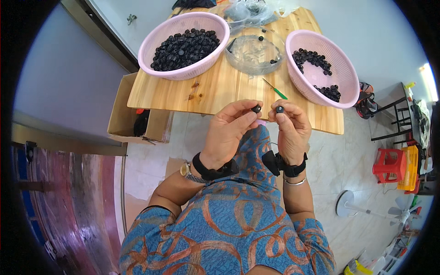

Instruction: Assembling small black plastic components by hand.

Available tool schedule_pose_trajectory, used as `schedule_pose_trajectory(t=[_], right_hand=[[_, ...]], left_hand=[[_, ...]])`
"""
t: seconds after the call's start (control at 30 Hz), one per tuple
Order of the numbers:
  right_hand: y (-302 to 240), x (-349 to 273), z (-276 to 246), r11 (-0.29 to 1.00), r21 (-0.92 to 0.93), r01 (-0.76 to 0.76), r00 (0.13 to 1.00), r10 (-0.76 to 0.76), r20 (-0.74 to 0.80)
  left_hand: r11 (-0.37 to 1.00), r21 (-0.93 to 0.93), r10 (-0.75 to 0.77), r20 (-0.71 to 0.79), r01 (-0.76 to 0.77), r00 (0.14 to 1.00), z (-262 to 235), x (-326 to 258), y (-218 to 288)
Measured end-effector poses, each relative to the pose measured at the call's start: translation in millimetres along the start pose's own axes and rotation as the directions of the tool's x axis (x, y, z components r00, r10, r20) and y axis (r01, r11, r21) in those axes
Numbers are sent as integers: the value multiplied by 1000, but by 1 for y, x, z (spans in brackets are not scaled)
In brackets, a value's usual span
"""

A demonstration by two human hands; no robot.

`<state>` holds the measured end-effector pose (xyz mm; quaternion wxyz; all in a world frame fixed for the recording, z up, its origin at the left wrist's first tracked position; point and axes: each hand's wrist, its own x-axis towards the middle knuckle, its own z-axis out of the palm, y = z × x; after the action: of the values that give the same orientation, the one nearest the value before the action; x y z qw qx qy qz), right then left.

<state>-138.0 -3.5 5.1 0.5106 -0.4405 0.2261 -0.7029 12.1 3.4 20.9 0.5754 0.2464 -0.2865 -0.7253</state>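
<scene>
My left hand [232, 128] pinches a small round black part [256, 109] between thumb and fingertips, just off the table's front edge. Level with it, my right hand [292, 126] grips a similar black part [279, 109], a pale spot showing at its middle. A narrow gap separates the two pieces. Beyond my hands a thin tool with a green handle [280, 94] lies on the wooden table [220, 94]. Two pink baskets flank it: the left basket [221, 32] is heaped with black parts, while the right basket [346, 75] holds fewer, in two groups.
Between the baskets stands a clear round tray [250, 68] with a few black pieces. Clear plastic bags [256, 13] lie behind it. Below the table's left side is an open cardboard box [120, 110]. A red stool [388, 166] and a white fan [346, 204] stand at right.
</scene>
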Motion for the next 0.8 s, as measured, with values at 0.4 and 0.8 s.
schedule_pose_trajectory(t=[0.4, 0.8], right_hand=[[-1, -10, 6, 979, -189, -77, 995, 88, 52], [-7, -6, 15, 874, -465, 141, 985, -77, 155]], left_hand=[[992, -101, -67, 68, 74, 995, -7, 2, 3], [888, -415, -185, 68, 196, 980, -17, 6, 0]])
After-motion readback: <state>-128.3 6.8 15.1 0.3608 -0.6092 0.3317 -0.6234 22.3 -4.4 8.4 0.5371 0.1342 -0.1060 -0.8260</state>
